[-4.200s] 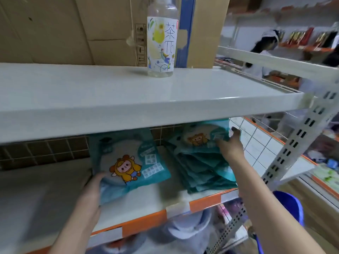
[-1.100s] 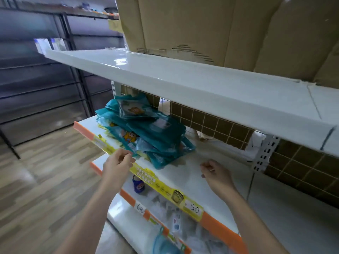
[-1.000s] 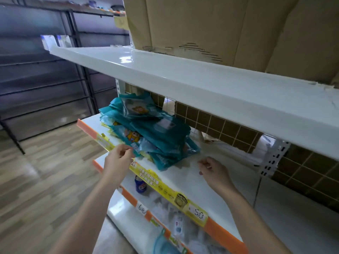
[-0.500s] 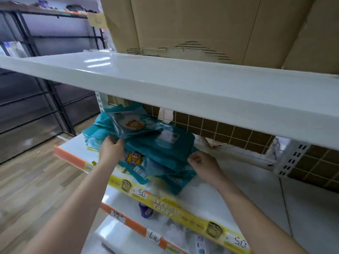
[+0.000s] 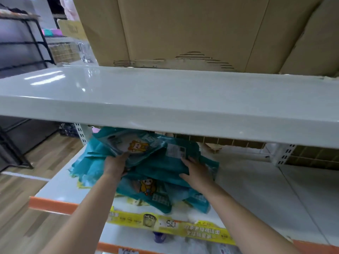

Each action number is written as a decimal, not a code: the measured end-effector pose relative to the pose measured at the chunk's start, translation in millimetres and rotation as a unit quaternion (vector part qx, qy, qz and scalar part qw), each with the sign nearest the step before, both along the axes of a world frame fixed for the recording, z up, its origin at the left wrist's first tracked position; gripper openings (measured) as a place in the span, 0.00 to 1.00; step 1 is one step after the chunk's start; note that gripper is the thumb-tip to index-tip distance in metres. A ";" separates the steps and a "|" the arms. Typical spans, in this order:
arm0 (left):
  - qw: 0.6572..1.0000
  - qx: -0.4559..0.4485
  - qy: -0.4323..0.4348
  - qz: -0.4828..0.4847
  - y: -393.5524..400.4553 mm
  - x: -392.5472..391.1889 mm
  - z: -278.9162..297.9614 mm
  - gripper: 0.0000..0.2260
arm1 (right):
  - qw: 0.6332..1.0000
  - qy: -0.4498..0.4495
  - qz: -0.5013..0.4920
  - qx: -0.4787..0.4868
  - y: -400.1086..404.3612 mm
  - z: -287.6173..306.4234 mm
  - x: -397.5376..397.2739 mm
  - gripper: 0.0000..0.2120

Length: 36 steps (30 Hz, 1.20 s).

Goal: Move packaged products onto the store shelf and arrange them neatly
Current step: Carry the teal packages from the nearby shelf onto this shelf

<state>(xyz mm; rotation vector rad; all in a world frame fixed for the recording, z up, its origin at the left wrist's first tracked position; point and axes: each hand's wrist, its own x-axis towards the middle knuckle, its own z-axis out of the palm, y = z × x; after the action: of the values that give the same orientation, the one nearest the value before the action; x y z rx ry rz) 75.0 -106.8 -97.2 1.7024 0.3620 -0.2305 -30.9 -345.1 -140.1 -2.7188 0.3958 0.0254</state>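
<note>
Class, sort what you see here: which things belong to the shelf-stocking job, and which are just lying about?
Job:
teal packets
middle shelf
left hand
right hand

Lying about:
cardboard boxes
upper shelf
yellow price strip

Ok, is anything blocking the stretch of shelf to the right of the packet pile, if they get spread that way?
Nothing visible does. Both hands are already on the teal packets: left hand at the pile's left, right hand laid on top. The shelf to the right shows bare white surface. The upper shelf hides the pile's back edge.
</note>
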 end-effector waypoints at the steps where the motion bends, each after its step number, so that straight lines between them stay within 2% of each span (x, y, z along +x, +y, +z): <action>1: 1.000 -0.005 0.001 -0.004 0.9 3.5 -0.4 0.18 | 1.000 -0.014 -0.001 -0.008 3.4 2.1 -0.5 0.28; 5: 0.999 -0.041 -0.002 0.002 0.4 11.3 -4.1 0.18 | 0.996 -0.076 -0.021 -0.042 11.5 4.3 -12.6 0.19; 7: 1.000 -0.019 -0.006 0.007 1.6 9.9 -5.6 0.14 | 0.994 -0.086 -0.032 -0.052 11.4 -0.6 -20.2 0.17; 9: 0.998 0.045 -0.031 0.004 7.5 7.3 -2.8 0.11 | 0.992 -0.087 -0.036 -0.078 10.1 -5.4 -26.5 0.16; 12: 0.988 0.134 -0.074 0.008 17.8 12.9 -4.0 0.17 | 0.990 -0.095 -0.053 -0.086 7.3 -4.1 -36.3 0.17; 17: 0.982 0.178 -0.062 0.004 17.8 6.1 3.9 0.23 | 0.973 -0.161 -0.098 -0.135 -2.3 14.2 -51.2 0.13; 19: 0.983 0.175 -0.054 0.018 17.8 1.7 8.1 0.24 | 0.963 -0.193 -0.123 -0.139 -6.0 26.7 -54.7 0.13; 22: 0.990 0.123 -0.059 0.041 15.0 -5.0 12.3 0.22 | 0.947 -0.233 -0.169 -0.141 -12.3 46.1 -60.9 0.13; 24: 0.992 0.086 -0.074 0.054 10.2 -10.8 15.6 0.20 | 0.934 -0.262 -0.216 -0.110 -16.3 57.9 -67.0 0.12; 27: 0.991 0.035 -0.101 0.078 4.7 -18.4 18.5 0.18 | 0.903 -0.279 -0.326 -0.011 -23.0 65.7 -72.7 0.12; 30: 0.990 0.010 -0.125 0.072 -2.1 -31.0 21.3 0.18 | 0.866 -0.296 -0.394 0.086 -30.3 65.7 -81.7 0.08; 32: 0.988 -0.004 -0.143 0.055 -7.4 -41.8 21.5 0.16 | 0.861 -0.252 -0.424 0.121 -37.7 60.0 -87.2 0.08; 36: 0.991 -0.016 -0.130 0.001 -19.0 -54.0 12.2 0.19 | 0.873 -0.148 -0.420 0.201 -49.4 32.8 -89.2 0.16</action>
<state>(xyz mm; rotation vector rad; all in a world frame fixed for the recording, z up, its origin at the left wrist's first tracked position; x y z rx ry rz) 21.0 -125.7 -84.9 1.6766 0.1647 -0.0108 -120.2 -394.6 -107.3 -1.9043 1.2707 -0.4809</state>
